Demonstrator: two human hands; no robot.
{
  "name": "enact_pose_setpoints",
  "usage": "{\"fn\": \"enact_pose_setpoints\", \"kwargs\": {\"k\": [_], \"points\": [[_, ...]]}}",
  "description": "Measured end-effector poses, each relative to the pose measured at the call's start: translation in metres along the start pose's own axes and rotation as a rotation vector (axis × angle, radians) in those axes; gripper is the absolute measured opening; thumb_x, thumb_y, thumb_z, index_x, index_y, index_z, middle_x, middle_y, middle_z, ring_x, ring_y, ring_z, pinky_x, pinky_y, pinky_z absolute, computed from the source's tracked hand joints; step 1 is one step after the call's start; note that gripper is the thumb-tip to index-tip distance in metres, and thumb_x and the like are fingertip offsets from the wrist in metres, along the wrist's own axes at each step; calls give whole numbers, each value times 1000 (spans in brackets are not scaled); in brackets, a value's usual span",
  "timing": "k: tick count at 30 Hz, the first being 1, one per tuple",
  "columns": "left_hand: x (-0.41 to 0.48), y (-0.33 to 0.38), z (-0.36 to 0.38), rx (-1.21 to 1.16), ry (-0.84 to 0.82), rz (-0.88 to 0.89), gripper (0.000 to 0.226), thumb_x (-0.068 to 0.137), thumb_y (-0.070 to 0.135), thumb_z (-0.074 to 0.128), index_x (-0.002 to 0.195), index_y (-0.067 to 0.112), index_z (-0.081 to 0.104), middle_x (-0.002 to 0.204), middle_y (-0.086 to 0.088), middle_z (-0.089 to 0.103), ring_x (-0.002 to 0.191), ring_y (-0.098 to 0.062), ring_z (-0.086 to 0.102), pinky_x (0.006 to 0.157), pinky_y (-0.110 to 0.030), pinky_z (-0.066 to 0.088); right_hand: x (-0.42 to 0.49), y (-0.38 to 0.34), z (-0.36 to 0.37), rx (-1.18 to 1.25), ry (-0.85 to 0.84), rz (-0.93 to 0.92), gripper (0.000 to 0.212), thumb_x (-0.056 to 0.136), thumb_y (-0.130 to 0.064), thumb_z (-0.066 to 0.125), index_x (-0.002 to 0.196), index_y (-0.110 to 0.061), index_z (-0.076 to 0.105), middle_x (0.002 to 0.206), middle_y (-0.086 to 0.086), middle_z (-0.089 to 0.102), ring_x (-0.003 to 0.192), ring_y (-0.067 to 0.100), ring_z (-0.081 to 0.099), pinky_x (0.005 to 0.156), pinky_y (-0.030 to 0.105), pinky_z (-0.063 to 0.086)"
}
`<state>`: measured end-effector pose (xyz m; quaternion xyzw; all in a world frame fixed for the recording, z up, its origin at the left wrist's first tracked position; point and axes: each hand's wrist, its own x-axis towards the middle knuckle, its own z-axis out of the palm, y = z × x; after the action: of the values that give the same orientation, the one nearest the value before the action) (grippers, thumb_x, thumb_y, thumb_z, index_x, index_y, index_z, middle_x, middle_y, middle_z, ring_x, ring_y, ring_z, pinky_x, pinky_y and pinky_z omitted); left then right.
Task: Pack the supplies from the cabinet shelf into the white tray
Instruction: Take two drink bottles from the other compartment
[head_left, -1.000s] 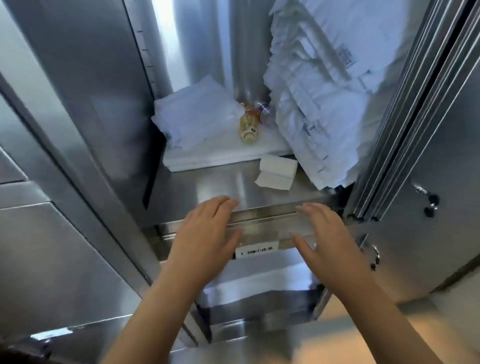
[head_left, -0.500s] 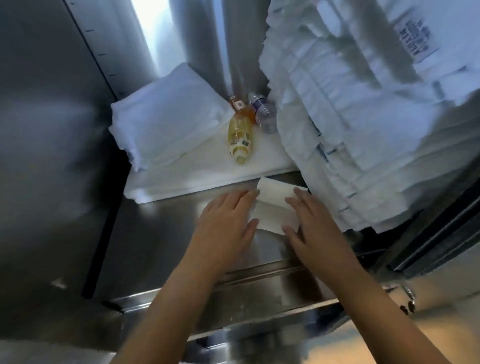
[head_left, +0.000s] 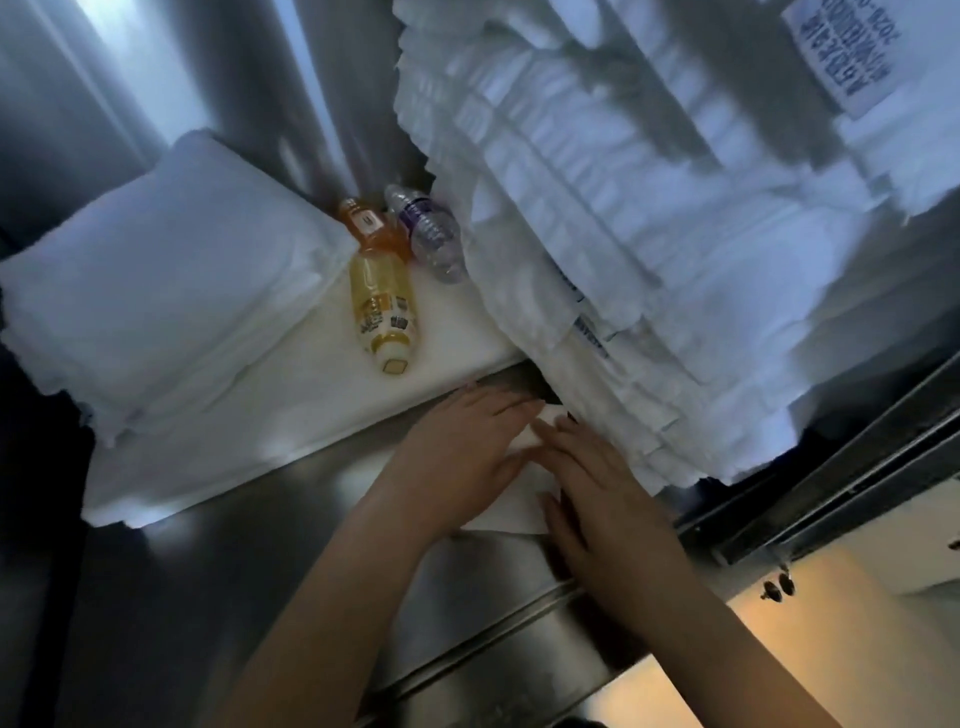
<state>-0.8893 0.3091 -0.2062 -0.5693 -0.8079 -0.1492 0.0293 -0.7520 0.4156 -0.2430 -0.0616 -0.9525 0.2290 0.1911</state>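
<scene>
A small white folded packet lies on the steel cabinet shelf, mostly covered by my hands. My left hand lies flat over its left side, fingers together. My right hand presses on its right side, fingertips meeting the left hand's. A tall leaning stack of white wrapped packs fills the right of the shelf. At the left, a folded white bundle rests on a flat white pad. The white tray is not in view.
A yellow drink bottle and a clear water bottle lie on the pad between the bundle and the stack. The stack overhangs right beside my right hand. The shelf's steel front lip runs below my wrists. Door rails are at the right.
Both hands have moved from the shelf's front edge into the cabinet and closed in over the small packet. The view has moved closer to the shelf.
</scene>
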Motion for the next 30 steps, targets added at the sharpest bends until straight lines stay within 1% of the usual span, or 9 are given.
{"fn": "enact_pose_setpoints", "kwargs": {"k": [2,4,10,13,16,22,24,27,30], "points": [[0,-2,1,-11,-15,-16,47,83,16,65,128,10,54,128,-8,57,116,-23,53,102,-34,39,-3,1,1,-14,0,-24,43,82,-7,66,125,-11,58,139,6,49,135,21,37,113,30,25],[0,-5,2,-11,-50,-44,51,86,20,61,135,15,46,135,-2,50,122,-19,47,105,-28,31,-6,2,0,-10,-7,-34,41,84,-11,64,125,-14,57,142,4,46,136,18,34,110,35,27],[-8,1,0,82,-61,-109,62,85,24,62,141,21,35,141,3,41,126,-14,36,102,-19,20,-8,9,-10,98,-23,3,40,90,-14,56,130,-18,50,149,-3,32,136,5,29,108,12,22],[-20,2,-7,37,0,-174,62,85,24,62,141,23,34,138,5,42,124,-13,38,98,-22,30,-5,10,-15,153,-11,8,43,91,-15,57,133,-18,46,148,-4,33,134,0,27,106,5,15],[-36,3,-15,32,82,-232,66,79,26,67,138,25,37,131,5,44,115,-12,41,84,-26,41,0,7,-14,214,2,5,44,92,-22,55,133,-24,41,147,-10,30,132,-7,23,101,-1,15],[-71,-4,-25,-34,182,-360,68,71,36,72,129,36,35,121,16,37,103,7,29,79,-17,35,24,-10,1,325,21,-26,60,88,-30,60,140,-27,31,143,-12,35,129,-5,29,104,8,23],[-83,-6,-27,-70,208,-412,68,70,38,72,126,38,35,120,18,38,102,8,31,77,-13,34,31,-15,6,339,-22,-18,63,86,-34,60,140,-30,28,135,-16,38,120,-11,31,96,2,23],[-99,-8,-28,-122,259,-464,65,69,38,72,123,39,37,119,21,39,102,5,40,77,-9,35,40,-19,17,283,-49,-20,64,85,-34,60,140,-31,28,129,-15,45,112,-10,34,91,12,29],[-116,-10,-28,-156,330,-549,60,71,37,72,119,41,37,117,26,41,103,6,43,75,-11,38,49,-22,22,218,-8,-56,55,84,-29,60,134,-29,37,111,-18,47,100,-9,35,85,18,31]]}}
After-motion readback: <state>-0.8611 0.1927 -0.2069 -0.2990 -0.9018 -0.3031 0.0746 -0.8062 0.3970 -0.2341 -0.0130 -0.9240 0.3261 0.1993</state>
